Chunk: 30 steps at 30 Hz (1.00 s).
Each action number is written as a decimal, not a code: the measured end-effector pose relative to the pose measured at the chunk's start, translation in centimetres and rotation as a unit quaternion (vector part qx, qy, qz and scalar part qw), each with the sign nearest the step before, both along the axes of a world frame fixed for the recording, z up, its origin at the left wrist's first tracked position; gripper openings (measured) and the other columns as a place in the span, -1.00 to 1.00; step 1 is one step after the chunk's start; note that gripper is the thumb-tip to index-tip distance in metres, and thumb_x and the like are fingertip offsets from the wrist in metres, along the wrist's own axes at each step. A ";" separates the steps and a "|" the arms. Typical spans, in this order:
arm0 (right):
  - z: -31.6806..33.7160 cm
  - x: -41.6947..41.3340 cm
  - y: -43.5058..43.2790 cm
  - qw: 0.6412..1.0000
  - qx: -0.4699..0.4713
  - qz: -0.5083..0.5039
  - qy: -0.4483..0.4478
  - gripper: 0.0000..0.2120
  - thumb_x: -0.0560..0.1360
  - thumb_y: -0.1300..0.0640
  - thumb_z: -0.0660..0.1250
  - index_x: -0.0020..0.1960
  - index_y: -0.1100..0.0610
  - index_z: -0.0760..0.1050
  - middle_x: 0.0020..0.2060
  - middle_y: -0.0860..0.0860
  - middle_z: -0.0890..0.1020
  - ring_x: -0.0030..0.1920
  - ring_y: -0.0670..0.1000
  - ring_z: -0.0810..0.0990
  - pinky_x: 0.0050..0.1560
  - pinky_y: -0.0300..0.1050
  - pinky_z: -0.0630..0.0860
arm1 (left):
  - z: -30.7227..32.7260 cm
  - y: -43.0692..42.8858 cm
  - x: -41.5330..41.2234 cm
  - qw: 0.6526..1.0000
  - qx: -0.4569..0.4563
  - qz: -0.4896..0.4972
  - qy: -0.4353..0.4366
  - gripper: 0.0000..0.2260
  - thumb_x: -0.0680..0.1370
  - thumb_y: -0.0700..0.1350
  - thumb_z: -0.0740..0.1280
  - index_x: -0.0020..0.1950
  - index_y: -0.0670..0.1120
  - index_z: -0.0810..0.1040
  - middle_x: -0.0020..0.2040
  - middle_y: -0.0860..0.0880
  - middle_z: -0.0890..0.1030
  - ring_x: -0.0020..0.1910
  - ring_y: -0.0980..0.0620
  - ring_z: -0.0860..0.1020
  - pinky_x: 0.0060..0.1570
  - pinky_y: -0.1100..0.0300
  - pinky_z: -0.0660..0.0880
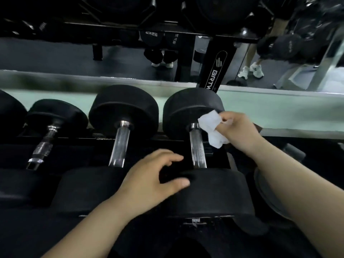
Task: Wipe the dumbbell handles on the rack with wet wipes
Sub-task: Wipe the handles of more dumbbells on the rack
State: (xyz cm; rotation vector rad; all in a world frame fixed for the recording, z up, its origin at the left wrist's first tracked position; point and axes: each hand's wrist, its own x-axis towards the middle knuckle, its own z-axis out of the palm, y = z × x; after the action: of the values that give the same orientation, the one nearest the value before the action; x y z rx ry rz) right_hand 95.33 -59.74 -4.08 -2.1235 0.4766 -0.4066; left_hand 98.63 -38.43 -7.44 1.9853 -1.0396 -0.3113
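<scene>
Right hand (240,129) grip tight on wipe (210,124)

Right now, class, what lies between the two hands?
In the head view, a dumbbell's metal handle stands between the left hand and the right hand pinching the wipe.

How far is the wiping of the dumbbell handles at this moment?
Done: nothing shows which handles are already wiped. In hand: the right hand pinches the wet wipe at the far end of the right handle; the left hand holds nothing. Left: probably this handle; the middle handle and left handle cannot be judged.
</scene>
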 end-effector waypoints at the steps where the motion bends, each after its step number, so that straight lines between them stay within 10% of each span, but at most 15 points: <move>1: -0.5 0.3 -0.4 0.999 -0.039 0.023 0.006 -0.87 0.45 0.27 0.26 -0.26 0.23 0.51 -0.39 0.02 0.47 -0.29 -0.02 0.42 -0.36 -0.36 0.32 | -0.2 -0.1 0.0 0.999 0.035 -0.022 -0.013 -0.58 0.18 0.36 0.26 0.02 0.38 0.36 0.08 0.51 0.34 0.11 0.45 0.34 0.04 0.62 0.25; 4: -2.0 1.6 0.1 0.970 -0.223 0.081 0.046 -0.87 0.45 0.23 0.26 -0.20 0.25 0.55 -0.21 0.08 0.56 -0.15 0.06 0.52 -0.13 -0.17 0.45 | -0.2 -0.5 0.0 0.987 0.122 -0.069 -0.076 -0.43 0.25 0.28 0.40 0.23 0.29 0.35 -0.02 0.52 0.31 0.05 0.52 0.29 0.06 0.60 0.19; 8: -4.2 2.6 -0.2 0.882 -0.412 0.185 0.132 -0.75 0.03 0.30 0.53 -0.31 0.14 0.61 -0.30 0.09 0.59 -0.29 0.14 0.58 -0.31 -0.18 0.53 | -0.3 -0.6 0.2 0.984 0.137 -0.071 -0.084 -0.41 0.29 0.25 0.39 0.28 0.27 0.31 -0.03 0.54 0.23 0.01 0.58 0.20 0.05 0.61 0.16; 12: -4.1 2.7 -0.5 0.926 -0.289 0.185 0.156 -0.73 0.40 0.17 0.39 0.08 0.22 0.56 0.02 0.09 0.43 0.13 0.04 0.44 0.04 -0.38 0.26 | -0.3 -0.5 0.3 0.985 0.140 -0.066 -0.075 -0.42 0.28 0.25 0.38 0.26 0.29 0.31 -0.04 0.53 0.27 0.02 0.58 0.23 0.03 0.63 0.18; 17: -3.9 2.6 -0.4 0.920 -0.256 0.213 0.204 -0.87 0.42 0.28 0.29 -0.08 0.27 0.58 -0.21 -0.02 0.47 -0.03 0.06 0.52 -0.14 -0.31 0.39 | -0.3 -0.4 0.3 0.985 0.145 -0.069 -0.066 -0.42 0.27 0.26 0.38 0.26 0.31 0.30 -0.04 0.54 0.26 0.02 0.61 0.21 0.02 0.64 0.17; 30: -4.5 1.8 -0.9 0.910 -0.329 0.199 0.155 -0.72 0.41 0.35 0.23 0.08 0.26 0.57 0.12 0.12 0.53 0.14 0.08 0.50 0.10 -0.17 0.35 | -0.7 -0.4 0.7 0.986 0.136 -0.074 -0.063 -0.30 0.04 0.46 0.10 0.18 0.37 0.26 0.13 0.65 0.08 0.13 0.65 0.10 -0.01 0.66 0.17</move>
State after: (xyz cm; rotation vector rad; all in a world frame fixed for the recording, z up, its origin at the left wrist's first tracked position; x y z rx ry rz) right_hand 97.13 -60.60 -8.61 -2.8852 0.0581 0.0272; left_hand 99.38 -38.86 -8.17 2.1965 -1.2849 -0.4325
